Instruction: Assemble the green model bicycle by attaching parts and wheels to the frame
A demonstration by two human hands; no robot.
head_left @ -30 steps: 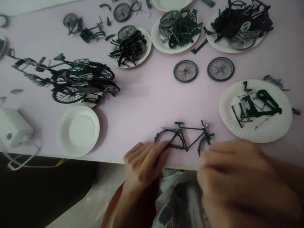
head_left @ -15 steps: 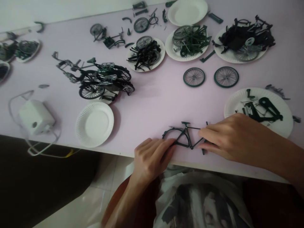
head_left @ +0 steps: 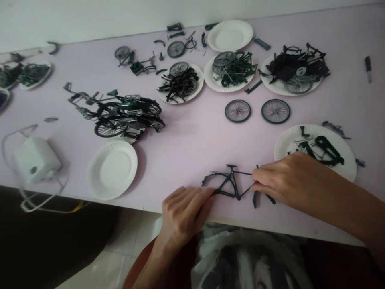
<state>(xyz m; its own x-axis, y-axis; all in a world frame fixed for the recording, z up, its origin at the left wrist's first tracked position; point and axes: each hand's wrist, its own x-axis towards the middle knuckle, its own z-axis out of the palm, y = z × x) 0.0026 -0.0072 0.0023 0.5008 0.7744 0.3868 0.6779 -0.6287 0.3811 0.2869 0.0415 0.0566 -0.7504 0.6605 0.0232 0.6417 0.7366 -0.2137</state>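
Observation:
A dark green model bicycle frame with a saddle and a rear mudguard, but no wheels, is held near the table's front edge. My left hand pinches its rear end, fingers closed. My right hand grips the front end, where the fingers hide the head of the frame; dark fork-like parts stick out below them. Beyond the frame lie two loose spoked wheels, a left one and a right one. A paper plate with small green parts is partly covered by my right hand and wrist.
Assembled model bicycles stand at the left, behind a bare paper plate. A white adapter box with a cable sits near the front left edge. Plates heaped with parts line the back. A marker lies far right.
The camera view has shifted, so the table sits lower in the picture. Both hands keep hold of the bicycle frame; more of the fork-like parts shows below my right hand.

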